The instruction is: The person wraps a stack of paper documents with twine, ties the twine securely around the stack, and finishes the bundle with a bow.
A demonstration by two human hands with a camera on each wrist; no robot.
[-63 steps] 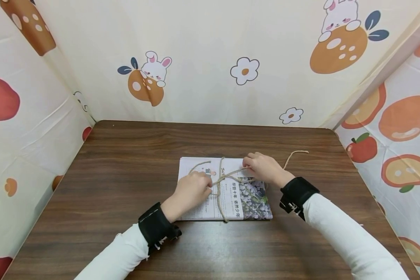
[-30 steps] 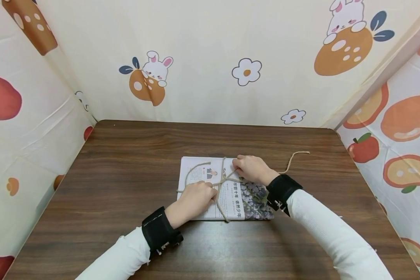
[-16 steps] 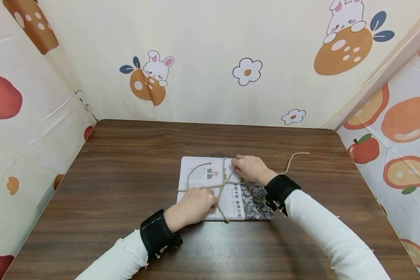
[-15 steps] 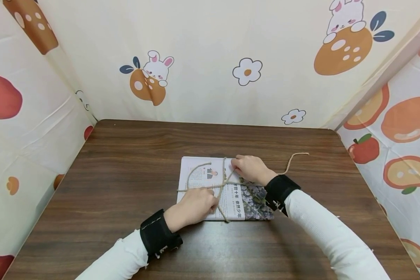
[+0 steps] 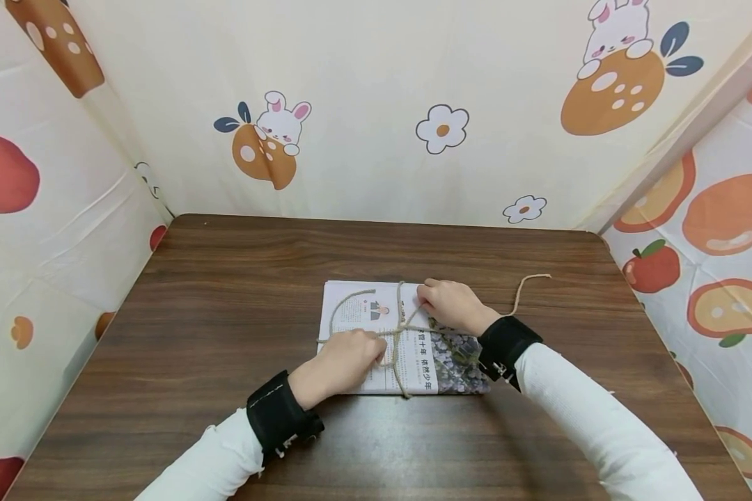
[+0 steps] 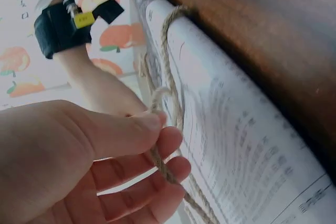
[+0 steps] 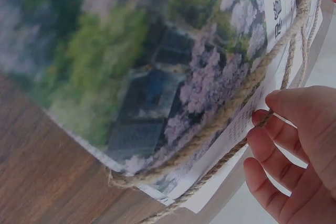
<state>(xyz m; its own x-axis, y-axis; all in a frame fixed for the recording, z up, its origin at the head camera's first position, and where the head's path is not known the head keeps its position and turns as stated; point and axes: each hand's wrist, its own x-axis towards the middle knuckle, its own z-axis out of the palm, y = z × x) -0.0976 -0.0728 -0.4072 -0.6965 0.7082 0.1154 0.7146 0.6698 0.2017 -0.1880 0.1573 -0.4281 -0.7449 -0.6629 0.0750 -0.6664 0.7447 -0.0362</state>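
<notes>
A folded stack of newspaper point(image 5: 421, 376), with a purple-flower photo on its right part, lies flat at mid-table. Beige twine point(image 5: 401, 327) runs across it both ways and crosses near its middle. Over the lower left of the paper, my left hand point(image 5: 346, 358) pinches a strand of twine point(image 6: 167, 173) between thumb and index finger, as the left wrist view shows. At the upper right, my right hand point(image 5: 454, 304) pinches another strand point(image 7: 226, 157) between thumb and fingertips. One loose end curves over the paper's left part; another sticks out beyond my right wrist.
The brown wooden table point(image 5: 238, 278) surrounds the newspaper on every side. A cream curtain point(image 5: 363, 174) with rabbit and flower prints stands behind it. Fruit-print cloth point(image 5: 727, 278) hangs on the right, and similar cloth point(image 5: 69, 243) on the left.
Since two seconds ago my right hand has shifted left towards the crossing, and my left hand has come slightly nearer. In the last half second my left hand moved a little left and up.
</notes>
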